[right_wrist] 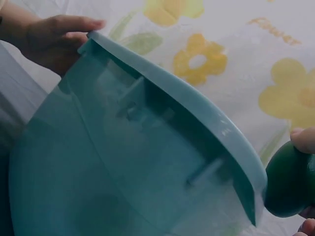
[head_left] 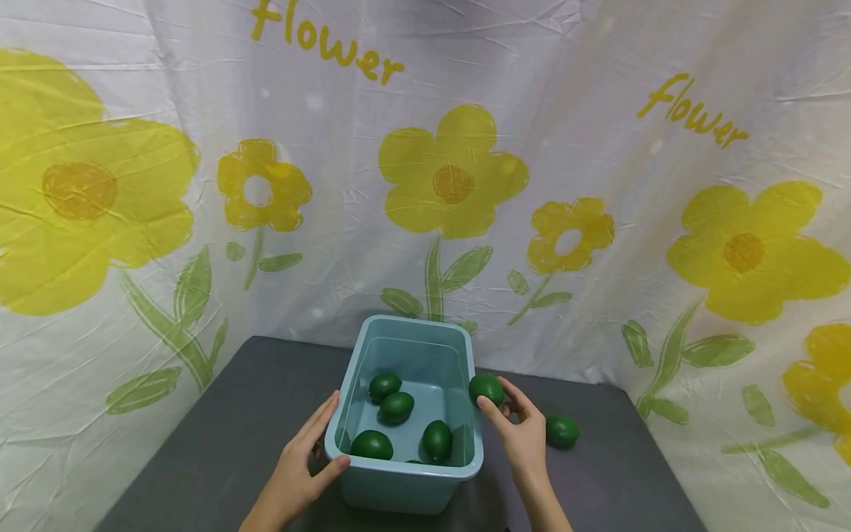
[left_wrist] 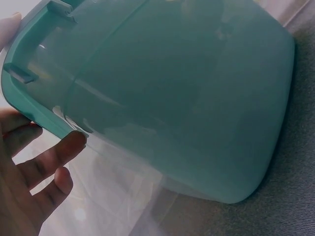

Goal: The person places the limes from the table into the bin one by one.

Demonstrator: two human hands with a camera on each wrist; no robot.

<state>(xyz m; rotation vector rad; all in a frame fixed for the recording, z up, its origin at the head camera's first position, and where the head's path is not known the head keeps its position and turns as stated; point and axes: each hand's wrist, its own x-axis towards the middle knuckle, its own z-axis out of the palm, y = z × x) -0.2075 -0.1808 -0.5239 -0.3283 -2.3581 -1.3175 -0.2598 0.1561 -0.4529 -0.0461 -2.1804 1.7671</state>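
A light blue plastic bin (head_left: pixel 402 484) stands on the dark table, with several dark green limes inside, among them one lime (head_left: pixel 437 440) near its front right. At the front left corner, my left hand (head_left: pixel 295 462) holds the bin's rim, thumb on the front edge and fingers along the left side. The left wrist view shows those fingers (left_wrist: pixel 51 160) bent at the rim. My right hand (head_left: pixel 521 428) grips another lime (head_left: pixel 486 389) between thumb and fingers, right at the bin's right rim. In the right wrist view this lime (right_wrist: pixel 288 184) overlaps the rim's end.
One more lime (head_left: pixel 562 432) lies on the dark grey tabletop (head_left: pixel 612 473), just right of my right hand. Behind the table hangs a white curtain (head_left: pixel 332 258) printed with yellow flowers. The bin's front wall partly hides a lime inside.
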